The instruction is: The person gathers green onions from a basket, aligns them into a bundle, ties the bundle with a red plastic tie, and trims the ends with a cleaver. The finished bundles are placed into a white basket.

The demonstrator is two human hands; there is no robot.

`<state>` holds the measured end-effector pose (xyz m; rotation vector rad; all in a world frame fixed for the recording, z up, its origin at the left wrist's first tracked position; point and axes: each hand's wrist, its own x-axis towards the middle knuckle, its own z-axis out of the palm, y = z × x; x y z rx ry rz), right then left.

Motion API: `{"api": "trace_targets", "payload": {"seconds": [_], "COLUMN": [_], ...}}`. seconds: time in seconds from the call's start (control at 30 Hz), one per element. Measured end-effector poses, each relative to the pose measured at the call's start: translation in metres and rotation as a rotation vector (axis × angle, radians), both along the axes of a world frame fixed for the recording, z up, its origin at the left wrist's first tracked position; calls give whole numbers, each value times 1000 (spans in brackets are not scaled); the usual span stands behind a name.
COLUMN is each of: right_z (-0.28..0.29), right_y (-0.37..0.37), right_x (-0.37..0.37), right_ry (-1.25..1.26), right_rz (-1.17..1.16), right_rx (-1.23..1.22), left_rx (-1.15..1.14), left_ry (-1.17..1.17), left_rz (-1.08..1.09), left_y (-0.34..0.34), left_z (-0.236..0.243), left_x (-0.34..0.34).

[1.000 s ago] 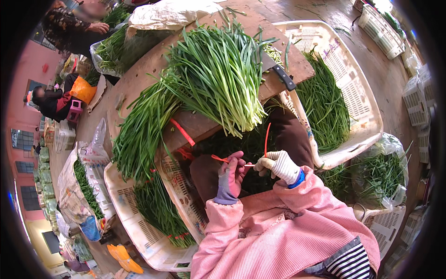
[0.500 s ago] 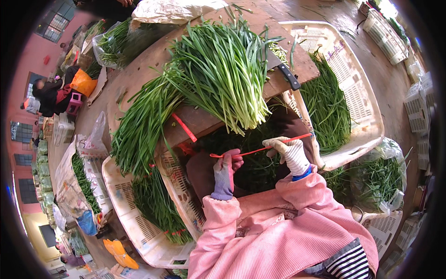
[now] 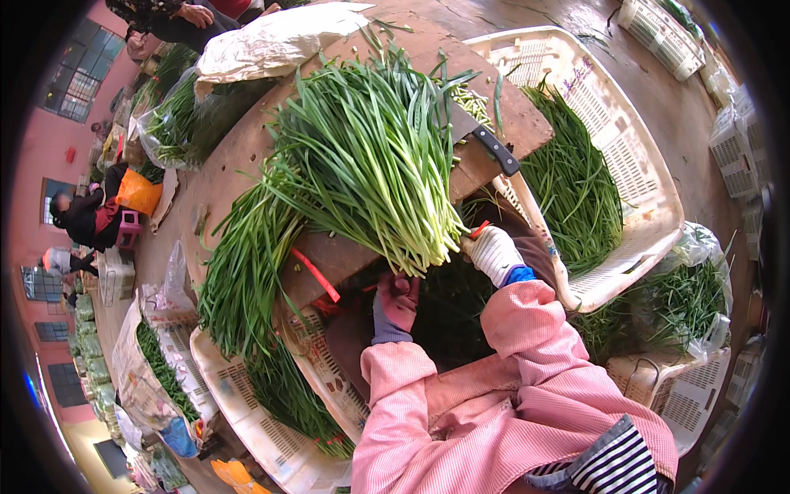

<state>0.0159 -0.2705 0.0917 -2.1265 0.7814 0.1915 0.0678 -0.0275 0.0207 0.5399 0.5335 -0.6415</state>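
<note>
The big bunch of long green leaves (image 3: 370, 156) lay on the wooden board (image 3: 522, 119), with its pale stem ends poking out past the near edge, toward the person; the right hand (image 3: 496, 253), in a white glove, was just beside those ends, its fingers curled and gripping a thin red tie (image 3: 480, 228); how far the tie ran was hidden.

The left hand (image 3: 397, 300) was just below the stem ends, its fingers bent in; I could not tell if they held anything, or if they touched the stems.

The leaves looked soft and floppy, easy to bend or bruise; the pale stems looked stiffer, and maybe a bit slippery; one stem would likely be light, but the whole bunch might have some weight and slide apart; the best place to hold it seemed to be around the pale stems, snug but gentle.

A smaller bunch (image 3: 247, 259) drooped over the board's left side; a red strip (image 3: 315, 274) lay near it; a knife (image 3: 496, 151) with a black handle lay to the right.
</note>
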Motion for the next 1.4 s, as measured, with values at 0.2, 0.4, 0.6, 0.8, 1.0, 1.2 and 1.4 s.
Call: {"api": "trace_targets", "payload": {"seconds": [0.2,0.4,0.6,0.8,1.0,1.2,1.4], "right_z": [3,18,35,52,65,63,28], "right_y": [-36,-74,-75,-64,-69,-65,-47], "right_x": [6,4,23,28,47,78,94], "right_ry": [25,160,-18,-173,-385,-396,-575], "right_rz": [-16,76,3,74,332,448,410], "right_rx": [-107,-189,137,80,-346,-429,84], "left_rx": [-391,11,303,699,1618,1773,1367], "left_ry": [8,-259,-396,-483,-1421,-1615,-1714], "left_rz": [-166,-239,-103,-31,-255,-397,-475], "left_y": [-10,-40,-40,-27,-16,-12,-45], "left_z": [-38,-50,-11,64,108,124,120], "left_x": [14,-5,-7,-6,10,48,79]}}
